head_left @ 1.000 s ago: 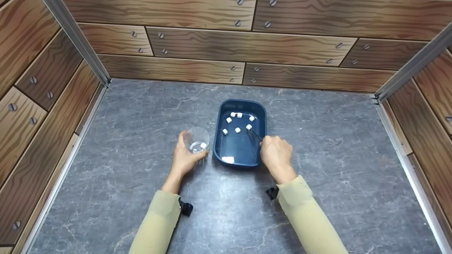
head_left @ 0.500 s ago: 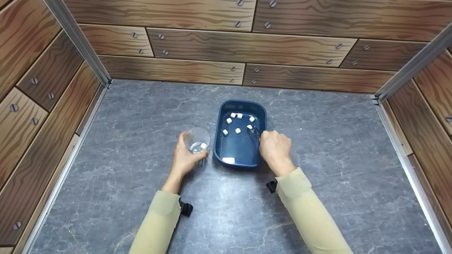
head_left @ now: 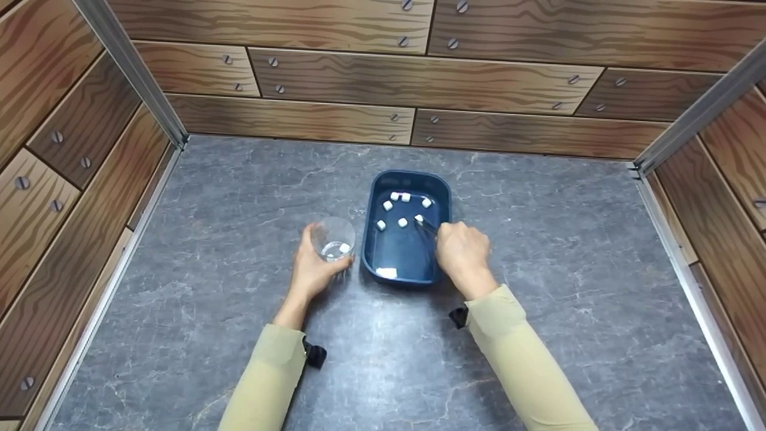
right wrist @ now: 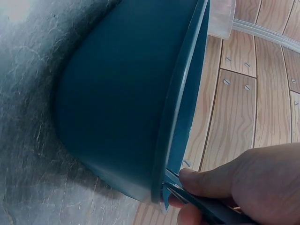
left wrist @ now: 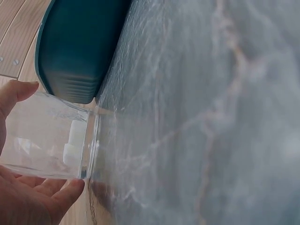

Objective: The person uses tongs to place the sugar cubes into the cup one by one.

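My left hand (head_left: pixel 311 266) holds a clear plastic cup (head_left: pixel 333 230) that stands just left of a blue rectangular tub (head_left: pixel 407 257). A few small white cubes (left wrist: pixel 73 140) show at the bottom of the cup in the left wrist view. Over the tub's right rim, my right hand (head_left: pixel 464 252) grips dark tweezers (head_left: pixel 428 226); their tips are at a white cube (head_left: pixel 419 218) inside. In the right wrist view the thumb and fingers pinch the tweezers (right wrist: pixel 206 204), while the tub's wall hides their tips. Several more white cubes (head_left: pixel 402 222) lie scattered over the tub's far half.
A grey marbled surface (head_left: pixel 239 197) lies under everything. Wood-patterned panels (head_left: pixel 335 120) wall off the back and both sides, with metal strips (head_left: pixel 158 102) at the corners. A bright light reflection shows at the tub's near end.
The tweezers' arms stood apart around the cube half a second ago; now they are closer together, and cube and tips sit slightly further left. My left hand and the cup stay put.
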`<state>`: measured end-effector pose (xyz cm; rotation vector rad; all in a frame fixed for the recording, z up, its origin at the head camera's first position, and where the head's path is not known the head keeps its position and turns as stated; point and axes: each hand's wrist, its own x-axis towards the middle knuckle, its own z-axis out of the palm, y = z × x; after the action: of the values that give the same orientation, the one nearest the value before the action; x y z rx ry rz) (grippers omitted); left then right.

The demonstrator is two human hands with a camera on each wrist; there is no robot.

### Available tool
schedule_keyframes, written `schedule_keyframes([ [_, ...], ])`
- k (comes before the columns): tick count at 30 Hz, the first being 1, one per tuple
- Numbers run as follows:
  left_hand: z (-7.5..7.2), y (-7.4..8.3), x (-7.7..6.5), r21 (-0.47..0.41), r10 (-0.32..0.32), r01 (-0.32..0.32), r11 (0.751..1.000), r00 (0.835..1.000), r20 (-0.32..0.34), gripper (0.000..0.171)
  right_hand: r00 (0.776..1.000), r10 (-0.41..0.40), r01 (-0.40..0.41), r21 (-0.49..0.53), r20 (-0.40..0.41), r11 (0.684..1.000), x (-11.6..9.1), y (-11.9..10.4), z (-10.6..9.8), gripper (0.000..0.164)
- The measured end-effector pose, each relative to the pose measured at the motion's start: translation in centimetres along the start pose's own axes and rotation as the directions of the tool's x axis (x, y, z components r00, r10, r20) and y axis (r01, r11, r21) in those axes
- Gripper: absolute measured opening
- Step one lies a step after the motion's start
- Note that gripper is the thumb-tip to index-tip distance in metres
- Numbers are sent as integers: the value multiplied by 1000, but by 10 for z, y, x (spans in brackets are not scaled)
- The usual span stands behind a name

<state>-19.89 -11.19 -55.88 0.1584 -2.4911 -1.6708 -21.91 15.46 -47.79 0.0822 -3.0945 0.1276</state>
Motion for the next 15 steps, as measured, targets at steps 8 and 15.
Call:
schedule_keyframes([
  [8,-1,1,-1,6,-10,10,1000,1000,6,101,1000,0,0,22,14,1000,0,0,1,17],
  [15,0,1,0,4,-4,4,1000,1000,1,101,1000,-2,3,47,-17,999,-1,2,4,19],
])
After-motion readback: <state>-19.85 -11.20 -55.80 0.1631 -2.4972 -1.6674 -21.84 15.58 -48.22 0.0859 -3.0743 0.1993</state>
